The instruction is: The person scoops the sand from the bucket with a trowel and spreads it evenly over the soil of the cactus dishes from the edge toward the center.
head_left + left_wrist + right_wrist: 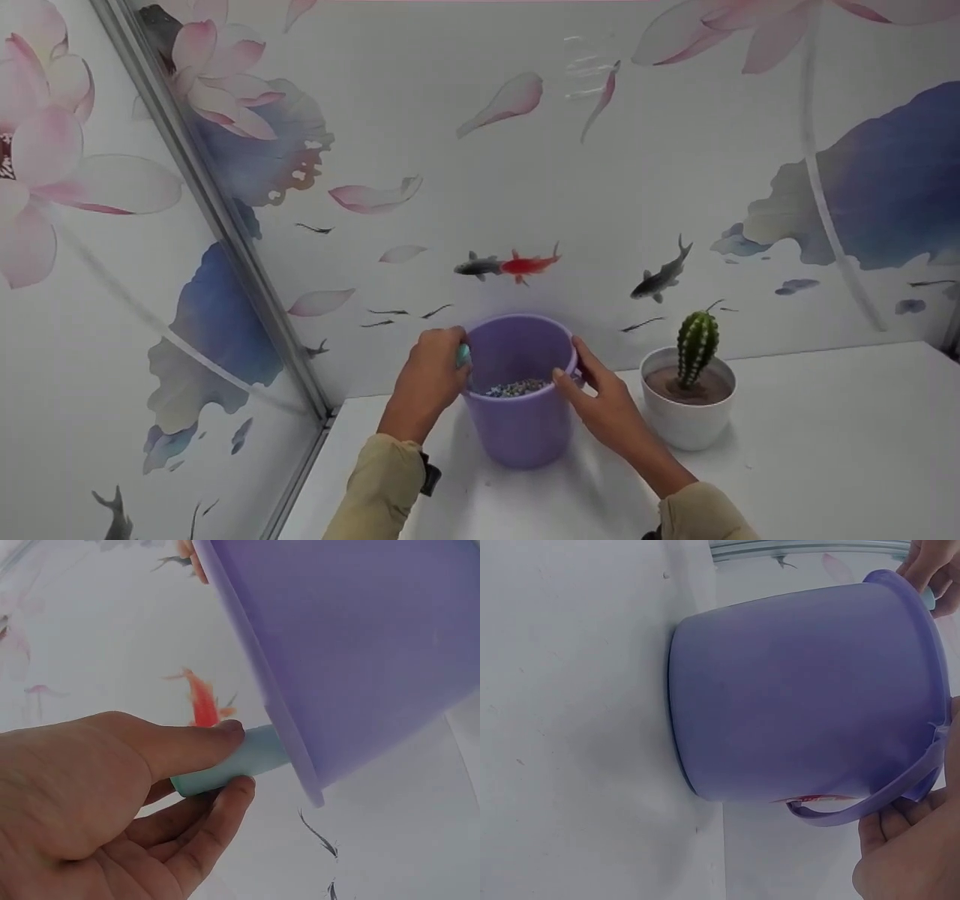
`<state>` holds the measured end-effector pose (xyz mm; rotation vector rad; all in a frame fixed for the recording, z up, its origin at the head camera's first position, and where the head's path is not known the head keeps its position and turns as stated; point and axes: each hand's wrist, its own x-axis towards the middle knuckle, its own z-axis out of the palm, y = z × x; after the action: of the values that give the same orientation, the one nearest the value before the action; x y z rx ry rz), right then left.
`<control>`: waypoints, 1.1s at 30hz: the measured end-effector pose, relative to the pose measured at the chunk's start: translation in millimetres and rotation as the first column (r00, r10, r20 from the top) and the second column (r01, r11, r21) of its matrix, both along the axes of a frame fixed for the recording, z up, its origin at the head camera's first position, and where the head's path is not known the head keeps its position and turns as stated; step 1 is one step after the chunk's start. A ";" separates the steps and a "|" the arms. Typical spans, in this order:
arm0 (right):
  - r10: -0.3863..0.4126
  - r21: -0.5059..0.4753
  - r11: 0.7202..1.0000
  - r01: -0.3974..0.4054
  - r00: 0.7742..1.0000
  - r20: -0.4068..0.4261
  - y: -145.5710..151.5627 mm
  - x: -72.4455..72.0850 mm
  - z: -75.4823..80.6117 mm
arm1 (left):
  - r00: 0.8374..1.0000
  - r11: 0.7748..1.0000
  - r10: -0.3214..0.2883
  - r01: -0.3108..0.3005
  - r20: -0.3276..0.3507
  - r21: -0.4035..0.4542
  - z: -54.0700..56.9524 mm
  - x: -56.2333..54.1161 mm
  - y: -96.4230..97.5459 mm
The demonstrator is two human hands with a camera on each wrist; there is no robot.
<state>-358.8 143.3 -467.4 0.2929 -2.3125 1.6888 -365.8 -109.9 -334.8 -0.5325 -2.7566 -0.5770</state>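
A purple bucket (521, 435) stands upright on the white table, with small grey and bluish gravel (517, 388) in its bottom. At its left rim my left hand (429, 375) pinches a light-teal rounded handle (259, 754) between thumb and fingers. The far end of this handle is hidden behind the bucket wall in the left wrist view. My right hand (604, 405) holds the bucket's right rim, thumb at the near edge and fingers behind. In the right wrist view, the bucket's purple carrying handle (874, 802) hangs down beside that hand's fingers.
Right of the bucket, a green cactus (698, 349) grows in a white pot (690, 427), close to the right forearm. Behind rises a white wall panel (420, 135) printed with fish and petals. A metal strip (225, 217) joins it to the left panel.
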 end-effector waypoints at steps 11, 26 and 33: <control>0.000 -0.016 1.000 -0.001 1.000 -0.017 -3.8 2.8 2.5 | 0.984 0.995 0.099 -0.097 0.150 -0.021 9.7 -5.6 3.2; -0.006 -0.007 1.000 0.006 1.000 -0.014 -2.0 2.0 3.2 | 0.978 0.939 0.204 -0.208 -0.043 -0.274 10.2 -9.9 29.3; 0.000 -0.025 1.000 0.000 0.999 -0.032 -0.9 2.2 3.1 | 0.958 0.765 0.218 -0.285 -0.184 -0.578 -6.9 -12.0 54.7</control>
<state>-356.5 142.4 -464.2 0.3128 -2.2668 1.6991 -377.8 -55.2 -341.7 -0.2843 -2.8007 0.4080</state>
